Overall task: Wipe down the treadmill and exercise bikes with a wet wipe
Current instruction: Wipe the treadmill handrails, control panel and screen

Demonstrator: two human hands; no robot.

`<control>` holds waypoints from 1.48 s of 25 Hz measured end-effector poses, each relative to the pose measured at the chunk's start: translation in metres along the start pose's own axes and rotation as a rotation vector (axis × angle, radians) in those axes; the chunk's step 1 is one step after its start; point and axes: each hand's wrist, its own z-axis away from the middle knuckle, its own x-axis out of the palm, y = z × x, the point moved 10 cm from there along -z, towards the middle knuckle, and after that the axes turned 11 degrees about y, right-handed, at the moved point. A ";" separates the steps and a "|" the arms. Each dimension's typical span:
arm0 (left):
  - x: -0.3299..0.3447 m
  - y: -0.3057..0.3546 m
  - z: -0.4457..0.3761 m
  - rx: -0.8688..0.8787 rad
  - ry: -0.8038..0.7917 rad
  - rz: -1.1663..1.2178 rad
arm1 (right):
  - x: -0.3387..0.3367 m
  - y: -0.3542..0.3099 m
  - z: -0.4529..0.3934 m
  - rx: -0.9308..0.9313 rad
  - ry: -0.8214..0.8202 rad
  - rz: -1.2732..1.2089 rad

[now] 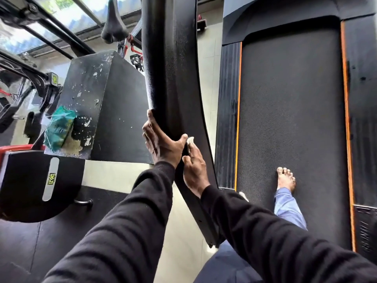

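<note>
Both hands are on the treadmill's side rail (171,82): left hand (161,144) wrapped around it, probably to steady, right hand (194,170) pinching the wet wipe (190,140) against the rail, wipe packet (59,127) parked nearby within reach.

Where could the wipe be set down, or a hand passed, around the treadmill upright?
Bare: the belt ahead of the bare foot, and the box top beyond the wipes pack. Crowded: where left hand and right hand meet on the upright.
</note>
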 end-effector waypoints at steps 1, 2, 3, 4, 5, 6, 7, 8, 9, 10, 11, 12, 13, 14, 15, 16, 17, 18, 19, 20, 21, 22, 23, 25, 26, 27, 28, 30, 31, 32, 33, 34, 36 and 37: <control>-0.001 0.005 -0.005 0.024 0.009 -0.010 | 0.003 0.000 0.000 -0.031 -0.012 -0.004; -0.003 0.011 -0.009 0.049 0.017 -0.022 | 0.002 0.005 -0.001 -0.013 -0.028 0.009; -0.004 0.017 -0.013 0.071 0.026 -0.034 | 0.000 0.015 -0.005 0.058 -0.045 0.024; -0.005 0.023 -0.017 0.087 0.034 -0.046 | -0.002 0.022 -0.009 0.127 -0.062 0.045; -0.005 0.028 -0.021 0.098 0.038 -0.056 | -0.005 0.021 -0.013 0.141 -0.058 0.059; -0.004 0.033 -0.025 0.108 0.038 -0.064 | -0.006 0.011 -0.015 0.089 -0.046 0.059; -0.002 0.038 -0.029 0.114 0.037 -0.070 | -0.006 0.001 -0.014 0.019 -0.035 0.057; 0.001 0.041 -0.033 0.117 0.035 -0.077 | -0.005 -0.005 -0.014 -0.026 -0.032 0.057; 0.003 0.044 -0.036 0.118 0.036 -0.087 | -0.004 -0.004 -0.016 -0.035 -0.037 0.069; 0.004 0.045 -0.037 0.118 0.039 -0.104 | -0.004 0.003 -0.019 -0.005 -0.041 0.089; 0.004 0.046 -0.038 0.121 0.045 -0.123 | -0.005 0.012 -0.022 0.052 -0.039 0.094; 0.005 0.047 -0.037 0.126 0.052 -0.140 | -0.006 0.017 -0.026 0.091 -0.034 0.089; 0.005 0.046 -0.036 0.131 0.061 -0.149 | -0.006 0.015 -0.029 0.082 -0.031 0.083; 0.005 0.046 -0.036 0.137 0.072 -0.148 | -0.005 0.009 -0.031 0.047 -0.033 0.072; 0.005 0.046 -0.036 0.142 0.084 -0.143 | -0.003 0.002 -0.033 0.013 -0.046 0.066; 0.005 0.046 -0.036 0.143 0.096 -0.140 | 0.000 -0.001 -0.034 -0.007 -0.073 0.064; 0.004 0.045 -0.037 0.146 0.107 -0.139 | 0.002 0.001 -0.036 0.009 -0.100 0.065; 0.004 0.045 -0.037 0.150 0.117 -0.140 | 0.002 0.006 -0.040 0.055 -0.115 0.058; 0.004 0.045 -0.037 0.154 0.126 -0.140 | 0.000 0.011 -0.045 0.101 -0.108 0.050; 0.004 0.045 -0.037 0.158 0.132 -0.139 | -0.004 0.012 -0.049 0.107 -0.080 0.046; 0.004 0.045 -0.037 0.160 0.136 -0.136 | -0.006 0.007 -0.052 0.071 -0.053 0.053; 0.004 0.045 -0.037 0.161 0.139 -0.133 | -0.006 0.004 -0.053 0.023 -0.041 0.068; 0.004 0.045 -0.038 0.162 0.142 -0.133 | -0.004 0.004 -0.054 -0.008 -0.049 0.079; 0.004 0.044 -0.037 0.166 0.146 -0.134 | 0.000 0.016 -0.057 0.040 -0.084 0.075; 0.004 0.044 -0.037 0.171 0.147 -0.132 | -0.001 0.023 -0.060 0.092 -0.081 0.064; 0.005 0.045 -0.037 0.173 0.146 -0.128 | -0.004 0.024 -0.063 0.116 -0.055 0.058; 0.005 0.045 -0.037 0.171 0.145 -0.124 | -0.007 0.020 -0.068 0.103 -0.020 0.055; 0.006 0.044 -0.038 0.164 0.146 -0.117 | -0.007 0.012 -0.074 0.047 0.006 0.066; 0.006 0.044 -0.039 0.164 0.147 -0.118 | -0.004 0.012 -0.076 0.042 -0.023 0.086; 0.006 0.044 -0.038 0.167 0.147 -0.118 | -0.001 0.017 -0.080 0.063 -0.058 0.109; 0.006 0.043 -0.038 0.171 0.149 -0.117 | -0.001 0.021 -0.083 0.089 -0.076 0.138; 0.005 0.043 -0.037 0.175 0.151 -0.114 | -0.002 0.025 -0.088 0.108 -0.069 0.152; 0.007 0.042 -0.038 0.184 0.152 -0.106 | -0.009 0.023 -0.094 0.099 -0.012 0.137; 0.008 0.042 -0.038 0.186 0.153 -0.105 | -0.010 0.022 -0.096 0.095 -0.015 0.132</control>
